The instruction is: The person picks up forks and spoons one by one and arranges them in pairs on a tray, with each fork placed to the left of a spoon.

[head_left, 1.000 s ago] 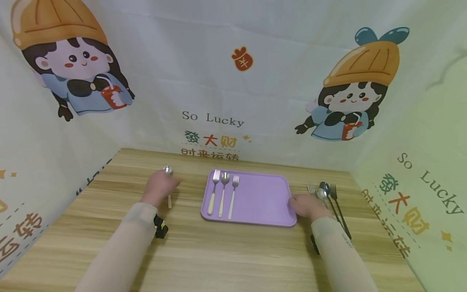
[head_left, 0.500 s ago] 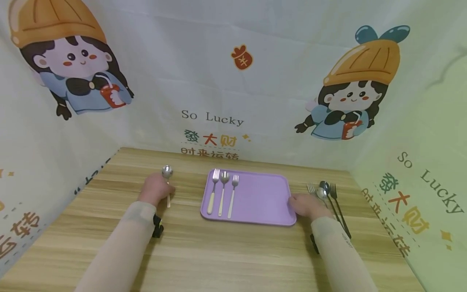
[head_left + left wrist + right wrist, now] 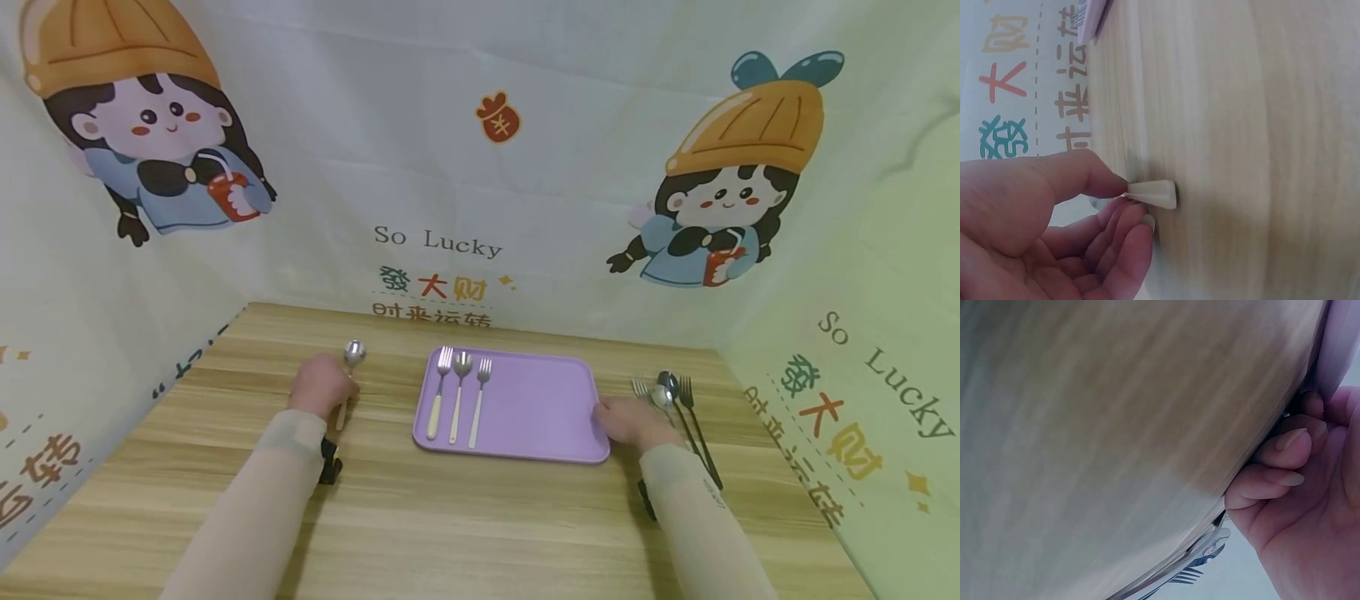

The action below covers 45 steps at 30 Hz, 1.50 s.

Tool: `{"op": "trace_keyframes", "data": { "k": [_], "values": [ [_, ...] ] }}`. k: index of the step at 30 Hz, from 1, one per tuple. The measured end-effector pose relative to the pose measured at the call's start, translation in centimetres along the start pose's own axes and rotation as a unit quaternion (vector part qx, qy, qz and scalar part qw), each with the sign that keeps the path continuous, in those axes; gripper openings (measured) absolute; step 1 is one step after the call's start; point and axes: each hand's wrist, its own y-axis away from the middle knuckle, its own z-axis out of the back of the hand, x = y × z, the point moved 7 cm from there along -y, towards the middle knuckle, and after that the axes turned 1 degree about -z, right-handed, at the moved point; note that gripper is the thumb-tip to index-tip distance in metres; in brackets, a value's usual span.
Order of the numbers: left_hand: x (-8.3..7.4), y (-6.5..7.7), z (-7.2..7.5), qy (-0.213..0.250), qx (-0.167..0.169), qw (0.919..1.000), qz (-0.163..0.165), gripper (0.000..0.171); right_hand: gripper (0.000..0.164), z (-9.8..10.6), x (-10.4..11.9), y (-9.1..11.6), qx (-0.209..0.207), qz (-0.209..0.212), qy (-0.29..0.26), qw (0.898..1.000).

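Note:
A spoon (image 3: pixel 355 352) with a silver bowl and a pale handle lies left of the tray, its bowl pointing to the back wall. My left hand (image 3: pixel 322 385) pinches its handle between thumb and fingers; in the left wrist view the handle's flat end (image 3: pixel 1159 194) sticks out past the fingertips, close over the wood. My right hand (image 3: pixel 626 419) grips the right rim of a purple tray (image 3: pixel 540 408), thumb above and fingers curled at its edge. On the tray's left side lie a fork (image 3: pixel 438 396), a spoon (image 3: pixel 459 396) and a smaller fork (image 3: pixel 481 400), side by side.
Right of my right hand lies a loose group of cutlery: a dark spoon (image 3: pixel 667 382), a dark fork (image 3: pixel 697 425), a silver spoon (image 3: pixel 663 397) and a silver fork (image 3: pixel 640 387) partly hidden. A printed cloth (image 3: pixel 555 208) hangs round the wooden table (image 3: pixel 480 517).
My left hand has shifted slightly on the spoon, uncovering its bowl, and the spoon has turned so the bowl leans further right. The right hand and the tray have stayed still.

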Motion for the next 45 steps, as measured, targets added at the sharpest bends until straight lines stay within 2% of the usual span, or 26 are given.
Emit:
{"op": "trace_keyframes", "data": {
  "k": [6,11,14,20,23,32,36,41,45],
  "values": [
    [1.1,-0.3,-0.5,0.062,0.03,0.9969,0.036,0.019,0.051,-0.2,-0.2,0.0,0.006,-0.002,-0.002,1.0],
    [2.1,-0.5,-0.9,0.129,0.054,0.9878,0.069,0.02,0.051,-0.3,-0.2,0.0,0.004,0.001,0.0,1.0],
    [2.5,-0.6,-0.9,0.154,0.069,0.9822,0.083,0.021,0.051,-0.3,-0.2,0.0,0.004,0.003,0.001,1.0],
    [3.0,-0.7,-0.7,0.187,0.097,0.9733,0.092,0.022,0.051,-0.3,-0.1,0.1,0.006,0.003,-0.001,1.0],
    [3.2,-0.7,-0.8,0.212,0.111,0.9658,0.1,0.02,0.05,-0.2,0.0,0.1,0.007,0.004,0.0,1.0],
    [3.4,-0.4,-0.9,0.257,0.129,0.9526,0.1,0.013,0.05,-0.1,-0.1,-0.2,0.004,0.003,0.002,1.0],
    [3.4,-0.5,-0.9,0.247,0.128,0.9554,0.099,0.011,0.051,-0.1,-0.1,-0.2,0.004,0.004,0.002,1.0],
    [2.9,-0.6,-0.6,0.188,0.117,0.9714,0.086,0.018,0.05,0.0,-0.1,-0.3,0.001,0.002,0.002,1.0],
    [1.4,-0.6,-0.8,0.162,0.115,0.978,0.064,0.018,0.05,-0.1,-0.2,-0.3,0.002,0.002,0.0,1.0]
  ]
}}
